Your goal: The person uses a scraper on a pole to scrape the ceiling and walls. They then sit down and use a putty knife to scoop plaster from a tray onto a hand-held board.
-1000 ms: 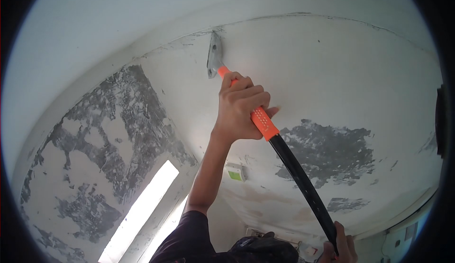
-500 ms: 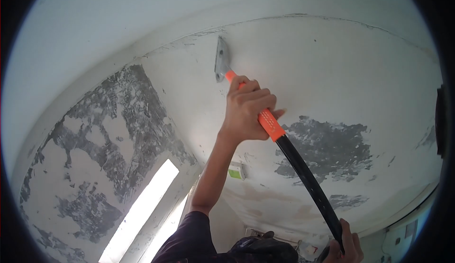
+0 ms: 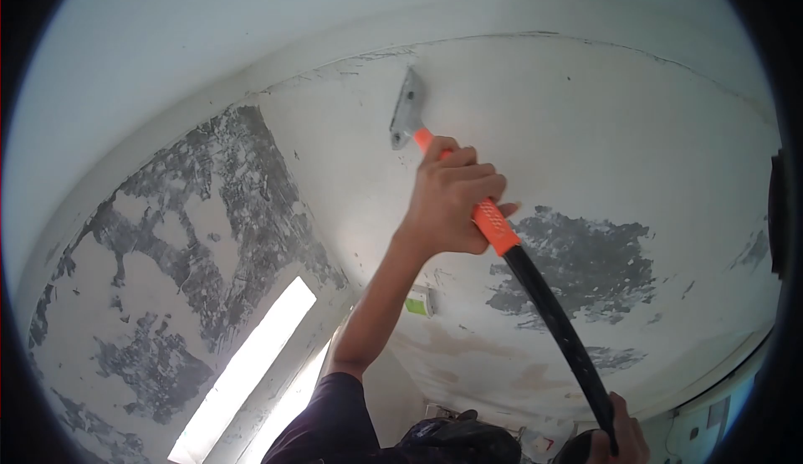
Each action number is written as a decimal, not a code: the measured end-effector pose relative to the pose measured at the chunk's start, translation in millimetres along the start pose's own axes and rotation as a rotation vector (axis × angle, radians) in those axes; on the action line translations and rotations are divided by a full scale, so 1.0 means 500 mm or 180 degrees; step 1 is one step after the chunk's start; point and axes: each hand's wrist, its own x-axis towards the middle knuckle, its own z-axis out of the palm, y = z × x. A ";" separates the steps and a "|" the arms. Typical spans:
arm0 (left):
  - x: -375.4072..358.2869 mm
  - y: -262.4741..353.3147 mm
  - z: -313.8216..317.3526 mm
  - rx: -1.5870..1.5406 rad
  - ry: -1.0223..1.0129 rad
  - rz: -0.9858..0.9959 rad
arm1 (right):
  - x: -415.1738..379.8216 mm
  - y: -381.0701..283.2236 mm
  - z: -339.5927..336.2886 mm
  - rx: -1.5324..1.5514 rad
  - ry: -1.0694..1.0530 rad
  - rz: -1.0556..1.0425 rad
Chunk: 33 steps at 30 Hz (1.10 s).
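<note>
A long-handled scraper (image 3: 409, 110) has its flat grey metal head against the pale wall, just below a cracked line near the top. My left hand (image 3: 458, 196) is wrapped round the orange grip (image 3: 493, 223), close below the head. From there a black shaft (image 3: 556, 326) runs down to the lower right. Around its lower end my right hand (image 3: 621, 435) is closed, partly cut off by the frame edge. The blade's contact edge is too small to make out clearly.
Rough grey patches show where the surface is bare, one on the left wall (image 3: 242, 163) and another right of the shaft (image 3: 585, 267). Bright window openings (image 3: 247, 372) lie lower left. A small green-and-white sign (image 3: 417, 302) is behind my forearm. A dark cap (image 3: 460, 440) shows at the bottom.
The scraper head and my left hand sit slightly further right and a little lower in view. My right hand has also shifted slightly right and down. The whole view has tilted a little.
</note>
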 end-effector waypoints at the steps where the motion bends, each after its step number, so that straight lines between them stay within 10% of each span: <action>1: 0.004 0.002 0.003 0.0006 -0.0001 -0.0010 | 0.004 0.000 -0.007 -0.0009 0.0130 -0.0065; 33: 0.042 -0.026 0.018 0.0136 0.0731 -0.0025 | 0.086 -0.064 -0.088 -0.0724 0.0200 -0.0218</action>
